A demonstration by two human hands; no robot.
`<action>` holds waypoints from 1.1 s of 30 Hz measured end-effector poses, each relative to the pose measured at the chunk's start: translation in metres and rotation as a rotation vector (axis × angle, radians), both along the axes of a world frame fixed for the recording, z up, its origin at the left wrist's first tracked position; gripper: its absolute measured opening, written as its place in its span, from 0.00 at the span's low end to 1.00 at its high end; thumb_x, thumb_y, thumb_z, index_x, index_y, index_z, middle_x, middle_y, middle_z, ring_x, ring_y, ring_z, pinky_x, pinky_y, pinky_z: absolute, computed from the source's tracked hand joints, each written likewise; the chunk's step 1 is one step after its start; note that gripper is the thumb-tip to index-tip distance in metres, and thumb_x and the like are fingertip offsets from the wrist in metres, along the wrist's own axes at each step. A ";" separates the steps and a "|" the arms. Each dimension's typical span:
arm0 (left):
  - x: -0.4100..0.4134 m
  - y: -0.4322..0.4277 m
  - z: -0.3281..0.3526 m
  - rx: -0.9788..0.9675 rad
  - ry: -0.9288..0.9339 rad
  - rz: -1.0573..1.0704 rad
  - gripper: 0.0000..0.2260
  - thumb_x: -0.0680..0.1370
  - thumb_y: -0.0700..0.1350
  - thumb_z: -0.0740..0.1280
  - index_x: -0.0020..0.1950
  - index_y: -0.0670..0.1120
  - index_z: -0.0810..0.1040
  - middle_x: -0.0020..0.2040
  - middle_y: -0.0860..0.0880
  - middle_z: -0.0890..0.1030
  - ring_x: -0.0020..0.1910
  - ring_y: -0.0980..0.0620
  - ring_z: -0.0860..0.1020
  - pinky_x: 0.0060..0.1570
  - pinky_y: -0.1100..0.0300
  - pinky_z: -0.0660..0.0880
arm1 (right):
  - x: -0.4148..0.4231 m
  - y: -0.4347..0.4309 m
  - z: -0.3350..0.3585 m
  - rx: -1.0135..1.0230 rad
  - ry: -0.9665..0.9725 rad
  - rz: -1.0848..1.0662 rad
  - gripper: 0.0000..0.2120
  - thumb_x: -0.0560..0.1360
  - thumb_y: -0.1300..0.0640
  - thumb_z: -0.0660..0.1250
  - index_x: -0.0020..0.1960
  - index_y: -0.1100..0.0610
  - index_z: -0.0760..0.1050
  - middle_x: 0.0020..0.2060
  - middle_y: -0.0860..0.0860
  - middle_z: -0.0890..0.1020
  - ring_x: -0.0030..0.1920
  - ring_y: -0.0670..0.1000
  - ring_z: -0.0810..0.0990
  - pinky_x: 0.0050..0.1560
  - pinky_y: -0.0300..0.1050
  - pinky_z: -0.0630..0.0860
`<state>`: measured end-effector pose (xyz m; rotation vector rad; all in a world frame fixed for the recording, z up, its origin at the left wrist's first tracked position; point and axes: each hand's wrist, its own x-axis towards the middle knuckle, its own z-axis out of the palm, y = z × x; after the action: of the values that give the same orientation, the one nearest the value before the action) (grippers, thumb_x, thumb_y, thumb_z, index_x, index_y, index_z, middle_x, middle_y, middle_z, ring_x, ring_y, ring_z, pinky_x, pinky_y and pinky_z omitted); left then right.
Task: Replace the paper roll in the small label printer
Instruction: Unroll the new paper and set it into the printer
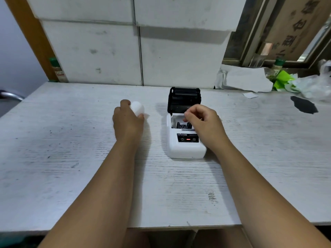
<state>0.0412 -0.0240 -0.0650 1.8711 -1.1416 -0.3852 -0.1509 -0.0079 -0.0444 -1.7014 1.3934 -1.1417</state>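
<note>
Both bare forearms reach forward from the near edge of the whitish wood-grain table [53,158], left arm angled slightly inward, right arm angled in from the right. Left hand [128,120] rests knuckles-up on the table, left of the printer and apart from it, fingers curled around a white paper roll [137,108]; the roll shows past the fingertips on the far side, overexposed, so no detail of its winding can be read. Right hand [204,122] hangs over the right part of the label printer [186,147], wrist raised, fingers bent loosely inward with the tips drawn together above the open paper bay [179,125]; whether they pinch anything cannot be told. Printer is white, standing on the table centre-right, front panel toward the person with a black strip bearing a red-lit indicator. Its black lid [183,100] is swung up and back, standing nearly upright behind the bay. Bay interior shows dark fittings. White foam-like boxes [100,51] stacked against the table's far edge.
</note>
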 end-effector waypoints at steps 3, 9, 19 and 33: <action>-0.001 0.002 0.001 -0.022 0.002 -0.021 0.23 0.75 0.44 0.68 0.68 0.45 0.67 0.62 0.42 0.73 0.59 0.43 0.73 0.49 0.57 0.68 | 0.000 -0.001 0.000 0.006 -0.012 0.003 0.07 0.76 0.56 0.64 0.41 0.56 0.77 0.43 0.57 0.83 0.39 0.45 0.75 0.39 0.36 0.70; -0.015 0.009 0.017 -0.182 0.343 -0.227 0.17 0.72 0.50 0.70 0.60 0.53 0.74 0.50 0.54 0.78 0.47 0.53 0.78 0.46 0.62 0.73 | 0.000 -0.001 -0.001 -0.006 -0.020 -0.014 0.06 0.75 0.56 0.65 0.40 0.55 0.77 0.41 0.55 0.83 0.37 0.44 0.75 0.35 0.31 0.69; -0.019 0.017 0.031 -0.192 1.171 -0.617 0.12 0.79 0.49 0.59 0.49 0.43 0.78 0.38 0.45 0.84 0.30 0.56 0.78 0.32 0.68 0.75 | 0.003 0.005 0.004 -0.165 -0.071 -0.007 0.11 0.74 0.57 0.69 0.55 0.46 0.75 0.37 0.44 0.80 0.35 0.41 0.74 0.37 0.29 0.70; -0.035 0.017 0.018 -0.117 0.980 -0.765 0.13 0.72 0.50 0.65 0.51 0.43 0.75 0.34 0.50 0.77 0.28 0.57 0.72 0.26 0.68 0.68 | 0.006 0.005 0.008 -0.123 -0.105 0.107 0.13 0.72 0.57 0.72 0.56 0.50 0.78 0.52 0.46 0.82 0.49 0.46 0.80 0.53 0.42 0.78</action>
<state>0.0064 -0.0068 -0.0472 0.8307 -1.0598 -1.4292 -0.1447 -0.0032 -0.0360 -1.7523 1.1752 -1.2591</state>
